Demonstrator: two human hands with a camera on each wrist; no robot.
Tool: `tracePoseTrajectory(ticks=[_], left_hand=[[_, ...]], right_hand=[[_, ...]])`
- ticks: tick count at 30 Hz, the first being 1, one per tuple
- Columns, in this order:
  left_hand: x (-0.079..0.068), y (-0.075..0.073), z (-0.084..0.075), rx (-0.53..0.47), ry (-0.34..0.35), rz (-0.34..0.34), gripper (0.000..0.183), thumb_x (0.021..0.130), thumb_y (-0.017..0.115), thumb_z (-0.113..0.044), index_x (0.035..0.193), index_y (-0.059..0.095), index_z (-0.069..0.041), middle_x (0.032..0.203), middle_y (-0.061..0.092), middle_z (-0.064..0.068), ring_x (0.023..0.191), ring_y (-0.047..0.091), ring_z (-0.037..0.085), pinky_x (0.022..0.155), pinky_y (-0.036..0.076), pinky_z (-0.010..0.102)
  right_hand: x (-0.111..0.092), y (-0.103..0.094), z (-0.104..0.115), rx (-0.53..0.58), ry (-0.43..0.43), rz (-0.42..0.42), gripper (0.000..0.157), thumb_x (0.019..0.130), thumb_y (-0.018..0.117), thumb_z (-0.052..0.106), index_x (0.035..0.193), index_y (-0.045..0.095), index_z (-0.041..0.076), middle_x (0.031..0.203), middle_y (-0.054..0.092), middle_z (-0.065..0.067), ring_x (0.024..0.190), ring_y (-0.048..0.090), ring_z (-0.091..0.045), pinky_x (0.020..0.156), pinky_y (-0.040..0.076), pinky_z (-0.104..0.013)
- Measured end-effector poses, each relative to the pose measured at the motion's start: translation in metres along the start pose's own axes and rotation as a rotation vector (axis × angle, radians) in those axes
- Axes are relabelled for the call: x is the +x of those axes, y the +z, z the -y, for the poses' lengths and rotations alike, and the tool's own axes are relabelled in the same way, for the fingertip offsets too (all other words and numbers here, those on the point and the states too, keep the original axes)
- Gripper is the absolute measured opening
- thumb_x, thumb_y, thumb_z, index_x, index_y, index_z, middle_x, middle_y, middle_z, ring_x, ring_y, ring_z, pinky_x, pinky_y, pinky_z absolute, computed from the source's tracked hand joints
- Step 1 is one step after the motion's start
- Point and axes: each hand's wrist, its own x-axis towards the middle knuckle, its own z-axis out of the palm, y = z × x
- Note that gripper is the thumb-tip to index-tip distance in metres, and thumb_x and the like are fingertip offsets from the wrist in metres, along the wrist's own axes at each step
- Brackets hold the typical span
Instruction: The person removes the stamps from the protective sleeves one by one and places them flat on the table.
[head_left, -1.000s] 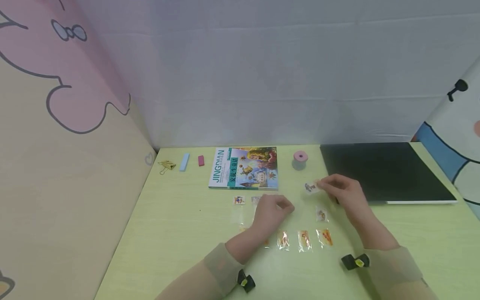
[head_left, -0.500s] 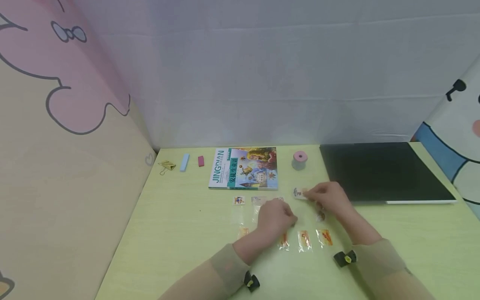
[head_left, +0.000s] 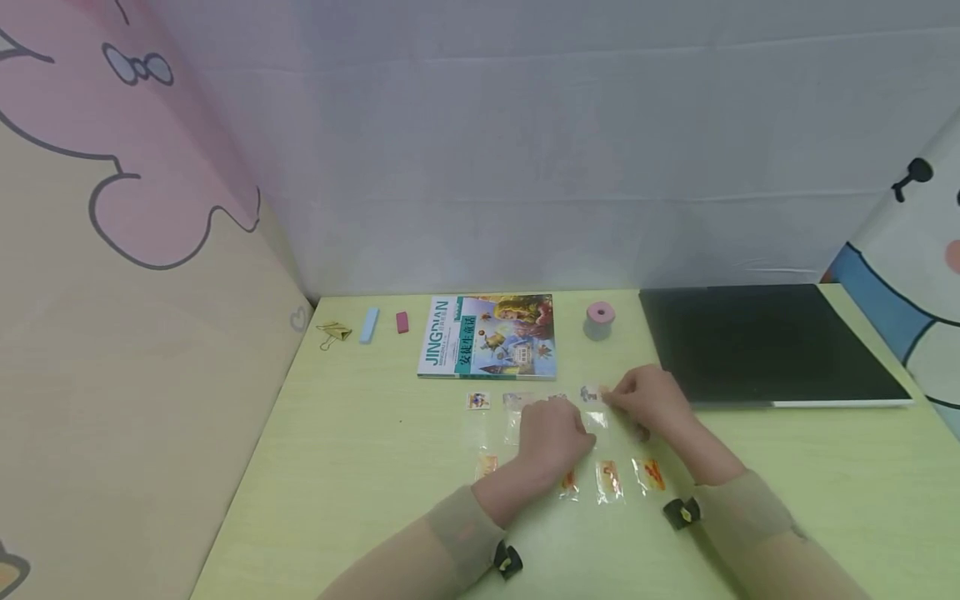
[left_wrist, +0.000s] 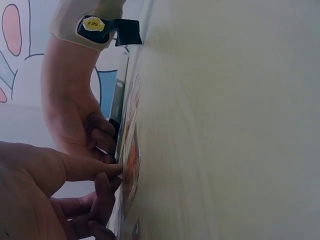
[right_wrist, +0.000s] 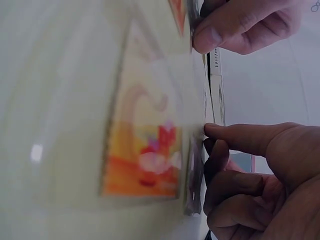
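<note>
A small picture stamp in a clear plastic sleeve (head_left: 590, 394) lies low over the table, in line with the back row. My right hand (head_left: 651, 402) pinches its upper right edge between thumb and finger. At the lower end of the sleeve, my left hand (head_left: 553, 435) keeps thumb and forefinger together on the plastic, other fingers curled. In the right wrist view, my left thumb (right_wrist: 207, 39) and right hand (right_wrist: 280, 175) are both down at the table surface. An orange stamp (right_wrist: 145, 150) appears close in front. Another sleeved stamp is mostly hidden under my right hand.
More sleeved stamps form a front row, among them an orange one (head_left: 609, 479). Behind are a book (head_left: 487, 337), a pink-topped spool (head_left: 599, 321) and a black panel (head_left: 772, 346). A gold binder clip (head_left: 334, 333), blue bar (head_left: 369, 325) and pink eraser (head_left: 402, 322) lie back left.
My right hand has moved left and down with the sleeved stamp, bringing it into line with the back row. My left hand has come slightly nearer me and to the right.
</note>
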Motion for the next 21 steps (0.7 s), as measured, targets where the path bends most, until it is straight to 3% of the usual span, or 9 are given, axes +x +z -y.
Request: tracePoseTrajectory(ticks=[8,15,21], left_hand=[[-0.002,-0.002,-0.001,-0.019,0.001,-0.009,0.041,0.070,0.074,-0.041,0.040,0.051,-0.027,0.040,0.044,-0.018,0.050,0.044,0.009,0.062,0.037,0.028],[-0.003,-0.001,0.000,-0.061,-0.001,-0.014,0.032,0.071,0.075,-0.041,0.046,0.059,-0.028,0.045,0.050,-0.018,0.053,0.047,0.007,0.066,0.039,0.028],[0.000,0.000,-0.001,-0.088,0.032,-0.069,0.022,0.072,0.074,-0.041,0.056,0.066,-0.029,0.056,0.060,-0.017,0.057,0.052,0.007,0.065,0.039,0.026]], right_hand=[[0.002,0.002,0.001,-0.040,-0.001,-0.017,0.027,0.082,0.070,0.035,0.076,0.068,0.008,0.059,0.057,-0.002,0.038,0.051,-0.016,0.041,0.042,-0.031],[0.000,-0.001,-0.001,-0.001,0.005,-0.021,0.030,0.082,0.069,0.038,0.081,0.068,0.008,0.067,0.062,-0.005,0.040,0.053,-0.018,0.042,0.045,-0.033],[-0.008,-0.013,-0.007,-0.012,-0.047,-0.077,0.026,0.084,0.067,0.035,0.086,0.069,0.009,0.082,0.067,-0.006,0.060,0.057,-0.017,0.055,0.044,-0.030]])
